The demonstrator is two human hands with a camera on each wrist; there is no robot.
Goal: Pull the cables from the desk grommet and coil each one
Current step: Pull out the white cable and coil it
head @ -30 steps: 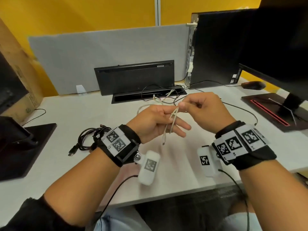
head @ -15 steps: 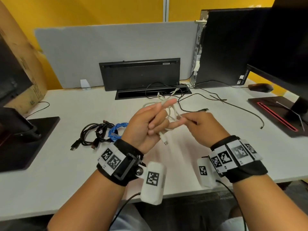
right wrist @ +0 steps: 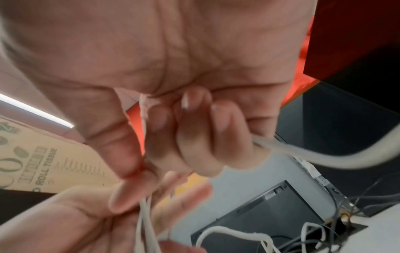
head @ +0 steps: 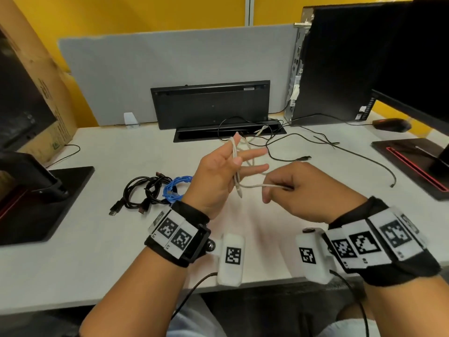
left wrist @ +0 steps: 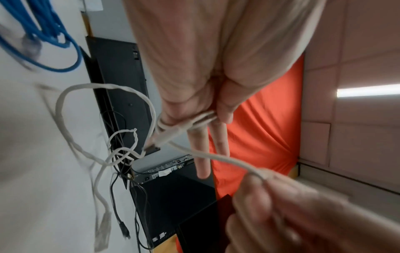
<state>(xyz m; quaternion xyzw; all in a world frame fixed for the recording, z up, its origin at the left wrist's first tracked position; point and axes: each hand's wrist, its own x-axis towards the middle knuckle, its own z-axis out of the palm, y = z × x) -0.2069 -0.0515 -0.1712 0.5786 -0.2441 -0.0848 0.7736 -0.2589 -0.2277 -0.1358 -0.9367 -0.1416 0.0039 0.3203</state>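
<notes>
A white cable (head: 252, 186) is looped over the straight, spread fingers of my left hand (head: 233, 166), and the thumb pins the loops against the finger bases (left wrist: 207, 118). Its plug end (head: 240, 193) hangs below the palm. My right hand (head: 279, 188), just right of the left, pinches a stretch of the same cable (right wrist: 324, 159). The rest of the cable trails back in loose bends (left wrist: 65, 106) to the black desk grommet (head: 201, 136). A thin black cable (head: 340, 147) also leaves the grommet and lies across the desk to the right.
Coiled black cables (head: 143, 193) and a coiled blue cable (head: 175, 188) lie left of my left hand. The grommet's raised lid (head: 211, 103) stands behind the slot. A PC tower (head: 340, 69), mouse (head: 391, 125) and monitor base (head: 413, 161) stand right; another monitor stand (head: 36, 190) and a cardboard box (head: 36, 81) left.
My left fingers have straightened and spread with the loops on them. My right hand has drawn away to the right, pulling a length of white cable out between the hands.
</notes>
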